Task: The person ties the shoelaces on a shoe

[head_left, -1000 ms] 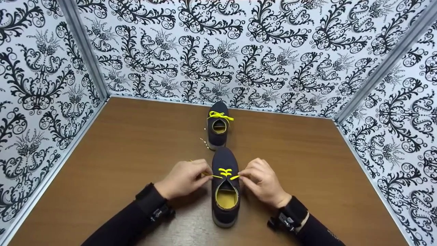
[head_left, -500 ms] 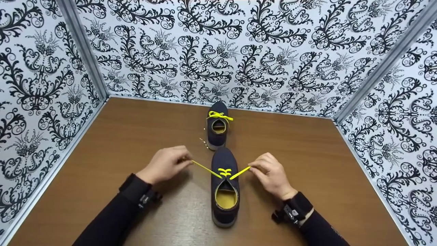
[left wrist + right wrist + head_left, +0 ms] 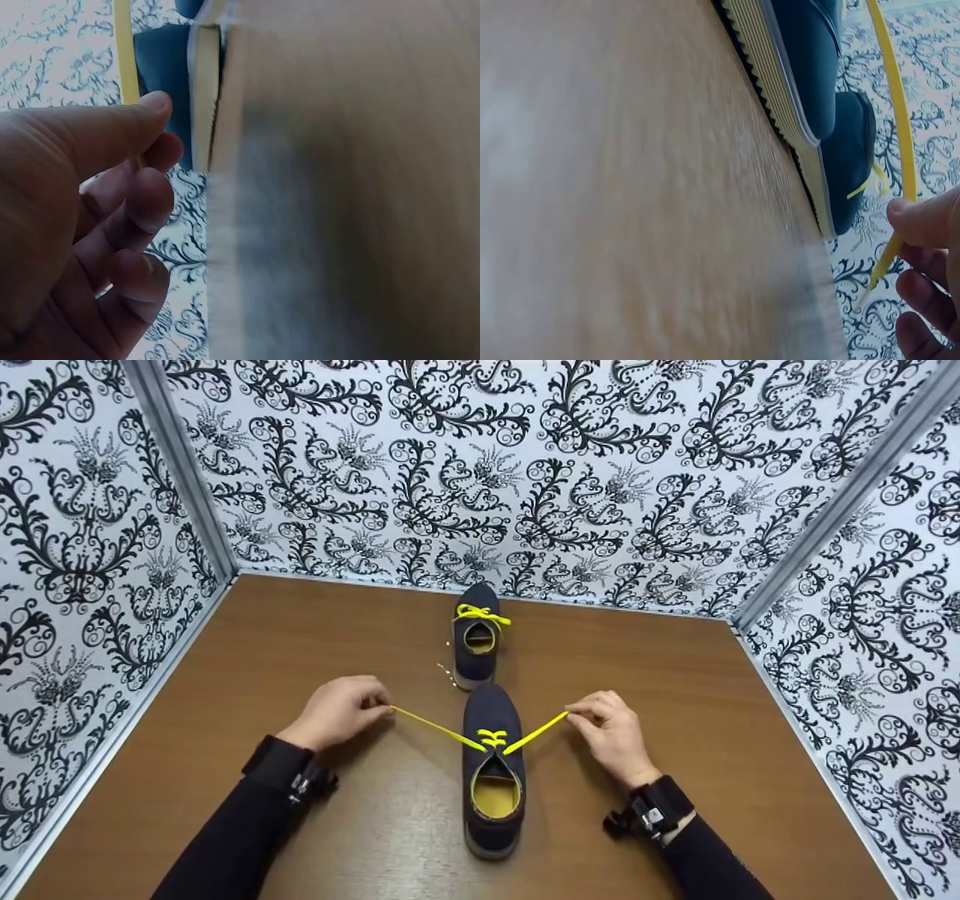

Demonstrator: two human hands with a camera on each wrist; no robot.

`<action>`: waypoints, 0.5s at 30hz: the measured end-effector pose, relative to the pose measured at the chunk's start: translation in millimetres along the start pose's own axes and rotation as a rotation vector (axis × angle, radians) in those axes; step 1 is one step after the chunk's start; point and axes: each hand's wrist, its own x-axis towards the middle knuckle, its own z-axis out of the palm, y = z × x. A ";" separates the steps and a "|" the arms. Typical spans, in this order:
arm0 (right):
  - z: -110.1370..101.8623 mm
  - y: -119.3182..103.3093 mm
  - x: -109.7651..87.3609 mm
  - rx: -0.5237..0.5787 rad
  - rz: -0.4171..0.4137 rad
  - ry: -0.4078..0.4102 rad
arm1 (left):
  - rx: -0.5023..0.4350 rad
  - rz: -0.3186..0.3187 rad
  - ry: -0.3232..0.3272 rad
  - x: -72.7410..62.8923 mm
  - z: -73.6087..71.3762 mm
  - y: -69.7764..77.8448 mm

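Note:
A dark shoe (image 3: 491, 705) with a yellow lining stands on the wooden table, toe pointing away, in the head view. Its yellow shoelace (image 3: 491, 739) crosses the front, and two ends run out to the sides in a wide V. My left hand (image 3: 341, 709) pinches the left end between thumb and forefinger, up and left of the shoe. On the other side my right hand (image 3: 611, 731) pinches the right end. In the right wrist view the lace (image 3: 900, 112) passes under the thumb and its tip pokes out below. Both lengths look pulled straight.
Just beyond stands a second dark shoe (image 3: 475, 660), its yellow lace tied in a bow. Small pale marks or bits (image 3: 448, 667) lie beside it. Patterned wall panels (image 3: 480, 472) rise at the back and sides of the wooden table (image 3: 300, 630).
Both hands have drawn apart and up from beside the shoe, the left one farther. The lace ends between hands and shoe have grown longer and straighter. Both shoes stay in place.

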 end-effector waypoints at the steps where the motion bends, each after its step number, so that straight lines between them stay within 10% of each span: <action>1: -0.5 1.3 -0.2 -0.010 0.027 0.002 | -0.003 -0.020 -0.014 -0.7 0.3 -1.8; 9: -3.6 -5.5 -1.4 0.001 0.336 -0.107 | -0.008 -0.200 -0.116 -5.3 -2.6 -0.4; 15: -0.9 -34.7 2.8 0.225 0.509 -0.419 | -0.240 -0.235 -0.121 2.0 0.9 27.6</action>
